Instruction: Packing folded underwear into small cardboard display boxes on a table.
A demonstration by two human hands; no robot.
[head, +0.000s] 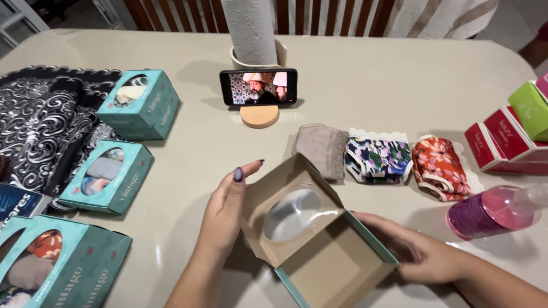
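An open teal cardboard box [334,265] with a brown inside lies near the table's front, its lid with an oval clear window tilted up. My left hand [225,208] rests flat against the lid's outer side. My right hand [408,248] grips the box's right wall. Nothing lies inside the box. Just beyond it sit three folded fabric pieces in a row: a beige one [321,145], a dark floral one [379,161] and an orange floral one [442,168].
Three shut teal window boxes [140,105] [105,177] [57,268] stand at left beside black patterned fabric [40,125]. A phone [258,86] on a round stand, a paper towel roll [251,31], a pink bottle [494,210] and red and green boxes [508,137] surround the area.
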